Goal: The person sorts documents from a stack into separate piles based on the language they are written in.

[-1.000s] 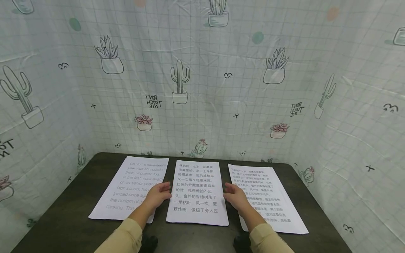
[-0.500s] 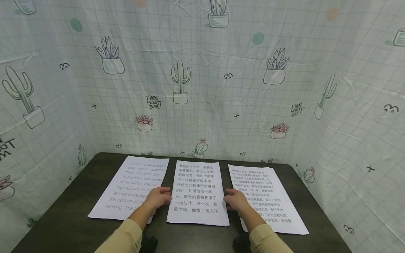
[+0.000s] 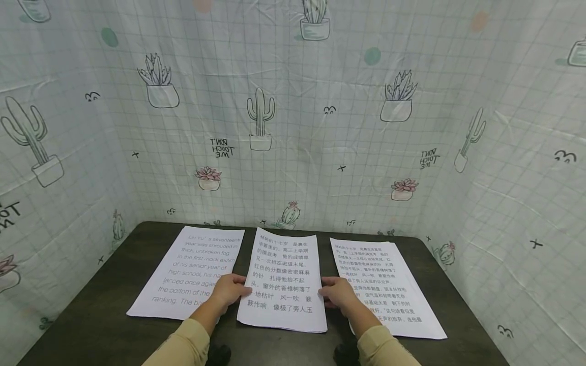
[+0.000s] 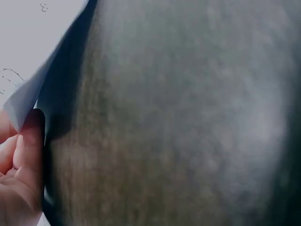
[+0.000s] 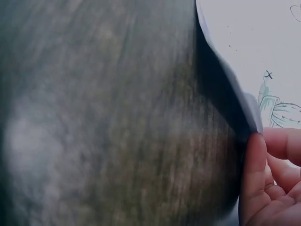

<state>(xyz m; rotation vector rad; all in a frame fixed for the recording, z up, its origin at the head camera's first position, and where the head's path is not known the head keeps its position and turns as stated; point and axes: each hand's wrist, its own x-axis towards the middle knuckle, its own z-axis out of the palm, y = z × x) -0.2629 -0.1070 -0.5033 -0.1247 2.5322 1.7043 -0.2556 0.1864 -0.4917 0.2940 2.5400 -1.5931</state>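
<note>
In the head view, a middle stack of white paper sheets (image 3: 280,279) with large Chinese print is held between both hands, slightly raised and bowed above the dark table. My left hand (image 3: 227,291) pinches its left edge, and my right hand (image 3: 340,292) grips the opposite edge. The left wrist view has the thumb against the bent paper edge (image 4: 27,94). From the right wrist, thumb and index finger meet on the other paper edge (image 5: 249,106). Fingertips beneath the sheets are hidden.
English-printed sheets (image 3: 183,274) lie on the left, partly behind the left forearm. Sheets with smaller Chinese print (image 3: 403,290) lie on the right, partly covered by the right arm. A cactus-patterned curtain (image 3: 302,168) encloses the dark table (image 3: 274,348) at back and sides.
Both hands have closed in on the middle sheets and taken hold of their side edges. The stack has come up slightly from the table and shifted a little toward me, its surface now curved.
</note>
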